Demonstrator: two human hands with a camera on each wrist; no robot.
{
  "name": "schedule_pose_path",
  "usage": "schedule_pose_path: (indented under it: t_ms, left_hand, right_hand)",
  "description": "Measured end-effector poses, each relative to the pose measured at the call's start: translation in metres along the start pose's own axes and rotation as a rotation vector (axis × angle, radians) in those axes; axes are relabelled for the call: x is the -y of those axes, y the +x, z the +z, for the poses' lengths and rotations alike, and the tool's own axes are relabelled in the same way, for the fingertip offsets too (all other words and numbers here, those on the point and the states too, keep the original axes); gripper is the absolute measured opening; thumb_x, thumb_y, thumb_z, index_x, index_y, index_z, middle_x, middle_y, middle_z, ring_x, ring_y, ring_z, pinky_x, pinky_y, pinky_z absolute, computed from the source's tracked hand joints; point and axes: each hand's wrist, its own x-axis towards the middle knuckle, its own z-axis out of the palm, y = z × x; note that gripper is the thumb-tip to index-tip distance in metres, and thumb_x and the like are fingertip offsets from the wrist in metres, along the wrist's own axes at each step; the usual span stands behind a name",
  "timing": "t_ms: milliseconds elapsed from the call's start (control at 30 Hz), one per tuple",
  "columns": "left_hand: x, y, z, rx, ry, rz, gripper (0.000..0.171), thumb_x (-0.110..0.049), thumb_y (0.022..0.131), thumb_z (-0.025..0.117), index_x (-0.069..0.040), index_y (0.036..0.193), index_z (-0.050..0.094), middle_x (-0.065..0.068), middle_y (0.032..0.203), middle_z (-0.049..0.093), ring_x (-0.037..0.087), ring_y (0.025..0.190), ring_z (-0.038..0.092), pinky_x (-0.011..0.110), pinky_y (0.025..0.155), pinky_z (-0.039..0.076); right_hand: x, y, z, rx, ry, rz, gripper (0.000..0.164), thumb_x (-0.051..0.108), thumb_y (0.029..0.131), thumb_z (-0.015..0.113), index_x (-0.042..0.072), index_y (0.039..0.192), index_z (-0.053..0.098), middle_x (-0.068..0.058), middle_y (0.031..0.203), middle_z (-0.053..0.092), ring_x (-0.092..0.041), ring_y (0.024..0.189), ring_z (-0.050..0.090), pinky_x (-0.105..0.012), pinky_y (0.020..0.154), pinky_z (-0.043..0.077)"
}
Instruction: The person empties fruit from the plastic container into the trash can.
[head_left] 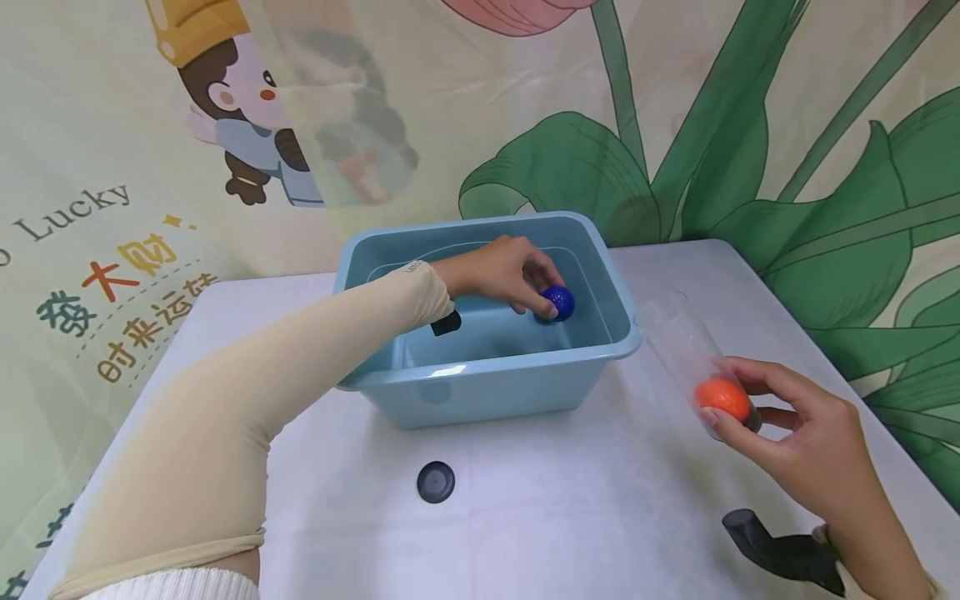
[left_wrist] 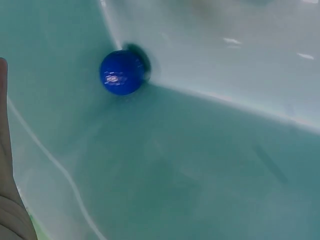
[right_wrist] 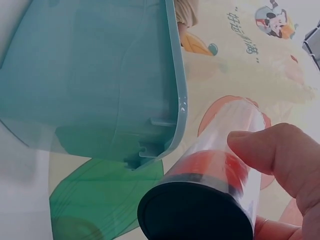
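Note:
My left hand [head_left: 502, 271] reaches into a light-blue plastic tub [head_left: 480, 417], thumb and fingers pinching a small blue ball [head_left: 558, 302] near its right side. In the left wrist view a blue ball [left_wrist: 122, 72] shows at a corner of the tub floor, while just the edge of my hand [left_wrist: 7, 165] is visible. My right hand [head_left: 806, 417] grips a clear tube [head_left: 678, 329] around its lower end, right of the tub. An orange ball [head_left: 722, 400] sits inside the tube, just above its black bottom end [right_wrist: 195, 212]. The tube tilts, top leaning left.
A round black cap [head_left: 436, 482] lies on the white-covered table [head_left: 525, 533] in front of the tub. Behind the table hangs a printed cloth [head_left: 420, 125] with plants and cartoon figures. A black strap-like piece [head_left: 783, 554] sits by my right wrist.

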Motion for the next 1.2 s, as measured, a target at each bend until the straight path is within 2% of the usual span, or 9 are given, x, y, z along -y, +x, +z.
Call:
schedule_pose_path:
  t_ms: [267, 500, 867, 1067, 1200]
  left_hand:
    - [-0.016, -0.005, -0.005, -0.023, -0.040, 0.028, 0.032, -0.018, 0.080, 0.085, -0.010, 0.109, 0.074, 0.006, 0.098, 0.072, 0.014, 0.088, 0.072, 0.036, 0.069, 0.061]
    - [-0.030, -0.012, -0.008, -0.040, -0.052, 0.051, 0.031, -0.019, 0.080, 0.085, -0.013, 0.108, 0.074, 0.005, 0.098, 0.072, 0.015, 0.087, 0.072, 0.044, 0.073, 0.061]
    - [-0.047, -0.021, -0.009, -0.047, -0.054, 0.115, 0.033, -0.018, 0.081, 0.084, -0.011, 0.111, 0.074, 0.006, 0.097, 0.072, 0.016, 0.086, 0.072, 0.044, 0.070, 0.061]
    - [-0.053, -0.024, -0.010, -0.061, -0.064, 0.121, 0.034, -0.018, 0.080, 0.084, -0.011, 0.111, 0.073, 0.007, 0.097, 0.070, 0.016, 0.085, 0.071, 0.039, 0.068, 0.061]
    - [-0.057, -0.025, -0.008, -0.074, -0.081, 0.136, 0.034, -0.017, 0.078, 0.085, -0.010, 0.109, 0.072, 0.008, 0.096, 0.070, 0.017, 0.086, 0.070, 0.041, 0.069, 0.061]
  right_hand:
    - [-0.001, 0.001, 0.000, 0.015, -0.008, 0.002, 0.060, -0.010, 0.064, 0.087, 0.003, 0.119, 0.070, 0.028, 0.111, 0.062, 0.006, 0.096, 0.057, -0.004, 0.069, 0.048]
    - [-0.001, 0.002, 0.000, 0.013, 0.003, -0.013, 0.059, -0.011, 0.063, 0.087, 0.002, 0.118, 0.070, 0.026, 0.109, 0.063, 0.006, 0.094, 0.058, -0.004, 0.069, 0.049]
    - [-0.001, 0.003, 0.001, 0.022, -0.007, -0.022, 0.059, -0.010, 0.063, 0.087, 0.002, 0.118, 0.070, 0.027, 0.109, 0.062, 0.007, 0.094, 0.058, -0.004, 0.069, 0.049]
    - [0.000, 0.004, 0.000, 0.028, -0.013, -0.013, 0.058, -0.008, 0.064, 0.088, 0.003, 0.119, 0.070, 0.028, 0.109, 0.061, 0.007, 0.094, 0.057, -0.004, 0.069, 0.048]
    - [0.001, 0.005, 0.001, 0.031, -0.016, -0.017, 0.058, -0.007, 0.064, 0.088, 0.003, 0.118, 0.070, 0.028, 0.108, 0.061, 0.007, 0.093, 0.057, -0.004, 0.069, 0.048]
